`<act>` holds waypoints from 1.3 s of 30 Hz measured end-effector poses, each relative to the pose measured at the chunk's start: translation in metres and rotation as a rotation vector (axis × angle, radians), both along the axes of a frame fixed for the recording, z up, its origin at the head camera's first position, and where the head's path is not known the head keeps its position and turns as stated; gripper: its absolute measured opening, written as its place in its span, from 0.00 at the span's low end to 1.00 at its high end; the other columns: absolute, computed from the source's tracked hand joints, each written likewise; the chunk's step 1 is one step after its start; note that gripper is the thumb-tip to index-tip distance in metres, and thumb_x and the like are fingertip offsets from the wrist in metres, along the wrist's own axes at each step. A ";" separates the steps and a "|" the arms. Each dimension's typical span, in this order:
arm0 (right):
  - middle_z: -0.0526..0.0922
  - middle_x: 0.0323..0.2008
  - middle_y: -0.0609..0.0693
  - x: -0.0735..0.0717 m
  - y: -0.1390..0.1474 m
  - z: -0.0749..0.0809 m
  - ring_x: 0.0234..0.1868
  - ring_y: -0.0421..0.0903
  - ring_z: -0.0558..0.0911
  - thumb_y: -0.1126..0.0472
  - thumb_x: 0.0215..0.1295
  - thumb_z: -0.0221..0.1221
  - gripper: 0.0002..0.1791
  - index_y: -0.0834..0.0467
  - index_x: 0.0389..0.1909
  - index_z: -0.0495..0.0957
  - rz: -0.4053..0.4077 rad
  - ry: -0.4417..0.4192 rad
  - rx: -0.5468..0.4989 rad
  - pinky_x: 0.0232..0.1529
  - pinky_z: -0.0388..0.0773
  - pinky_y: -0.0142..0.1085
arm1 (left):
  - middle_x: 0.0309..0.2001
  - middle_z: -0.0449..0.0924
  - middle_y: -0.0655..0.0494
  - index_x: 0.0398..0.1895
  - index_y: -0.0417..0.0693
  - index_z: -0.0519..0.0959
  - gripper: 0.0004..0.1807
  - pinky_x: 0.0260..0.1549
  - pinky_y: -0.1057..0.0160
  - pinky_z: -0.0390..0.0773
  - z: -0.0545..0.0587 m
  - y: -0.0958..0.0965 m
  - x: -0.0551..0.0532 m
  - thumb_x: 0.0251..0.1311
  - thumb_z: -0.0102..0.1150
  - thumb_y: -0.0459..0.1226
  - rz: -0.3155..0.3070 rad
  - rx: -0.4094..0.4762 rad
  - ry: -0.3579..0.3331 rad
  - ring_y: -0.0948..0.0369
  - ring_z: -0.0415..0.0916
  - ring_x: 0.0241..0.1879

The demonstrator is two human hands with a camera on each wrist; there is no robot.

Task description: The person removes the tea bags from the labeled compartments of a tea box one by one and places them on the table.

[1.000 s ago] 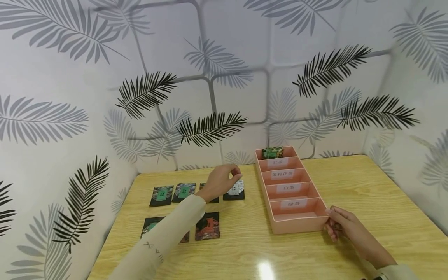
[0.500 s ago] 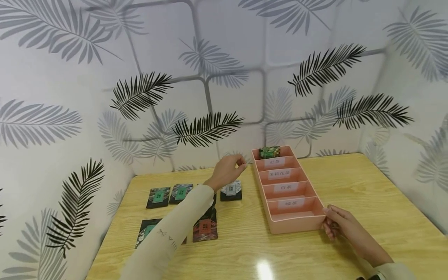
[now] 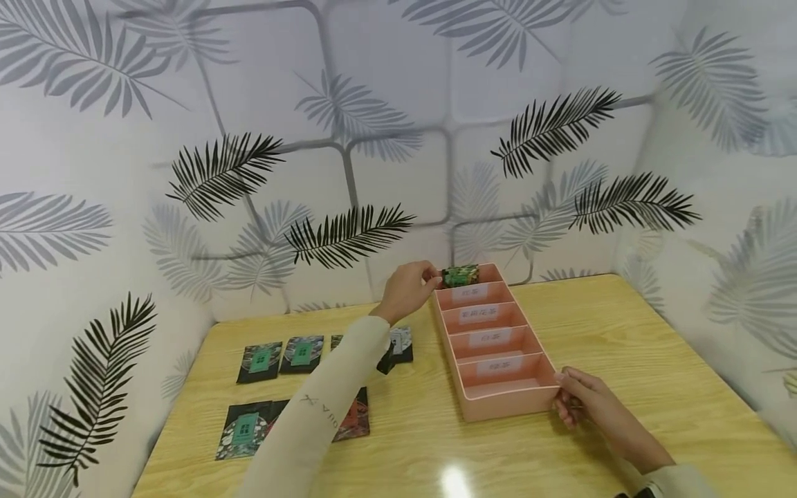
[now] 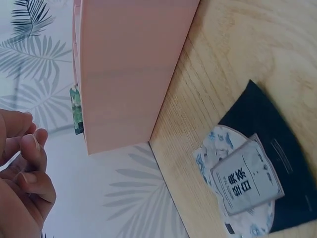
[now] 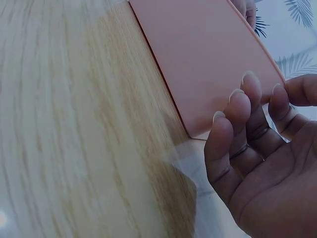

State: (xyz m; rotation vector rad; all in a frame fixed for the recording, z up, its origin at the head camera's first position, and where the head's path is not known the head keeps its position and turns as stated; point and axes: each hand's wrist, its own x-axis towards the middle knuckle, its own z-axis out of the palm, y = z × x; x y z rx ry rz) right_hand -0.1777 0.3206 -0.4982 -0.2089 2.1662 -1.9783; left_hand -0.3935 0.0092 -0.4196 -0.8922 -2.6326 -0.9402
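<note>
A pink divided box with paper labels on its dividers lies lengthwise on the table. In its farthest compartment is a green patterned tea packet. My left hand is at the box's far left corner, fingertips close to that packet. In the left wrist view, the fingers of the left hand are loosely curled and hold nothing, apart from the packet's showing edge. With thumb and forefinger, my right hand pinches the box's near right corner; its other fingers are bent beneath, as the right wrist view shows.
Left of the box lie two rows of dark tea packets: green-labelled ones, a white-labelled one and a red one. My left sleeve hides parts of some. A patterned wall stands behind the wooden table.
My left hand has moved right and away, from above the white-labelled packet to the box's far corner. The right hand keeps its pinch on the box. The head view has turned slightly.
</note>
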 end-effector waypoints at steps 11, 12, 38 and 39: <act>0.75 0.22 0.52 0.001 0.003 -0.001 0.21 0.42 0.74 0.50 0.77 0.42 0.24 0.68 0.29 0.61 -0.015 -0.014 0.005 0.23 0.76 0.39 | 0.40 0.81 0.58 0.49 0.47 0.81 0.14 0.33 0.59 0.77 -0.015 0.018 -0.029 0.66 0.56 0.42 0.050 0.005 -0.017 0.62 0.77 0.37; 0.75 0.22 0.52 0.000 0.004 -0.001 0.21 0.42 0.74 0.50 0.77 0.42 0.24 0.68 0.29 0.61 -0.016 -0.015 0.004 0.23 0.76 0.39 | 0.42 0.81 0.56 0.51 0.47 0.80 0.14 0.34 0.58 0.78 -0.015 0.019 -0.030 0.66 0.56 0.42 0.053 0.000 -0.020 0.61 0.77 0.38; 0.75 0.22 0.52 0.002 0.005 -0.003 0.21 0.42 0.74 0.50 0.77 0.41 0.24 0.68 0.29 0.61 -0.007 -0.028 -0.016 0.23 0.76 0.37 | 0.36 0.76 0.56 0.36 0.50 0.81 0.05 0.31 0.58 0.74 -0.019 0.051 -0.035 0.65 0.56 0.40 0.097 -0.104 -0.060 0.59 0.74 0.34; 0.74 0.22 0.52 0.002 0.005 -0.003 0.21 0.42 0.74 0.50 0.77 0.41 0.24 0.68 0.29 0.61 -0.008 -0.026 -0.016 0.23 0.76 0.37 | 0.34 0.76 0.57 0.34 0.51 0.79 0.04 0.28 0.59 0.73 -0.020 0.051 -0.035 0.64 0.57 0.39 0.092 -0.096 -0.058 0.60 0.73 0.31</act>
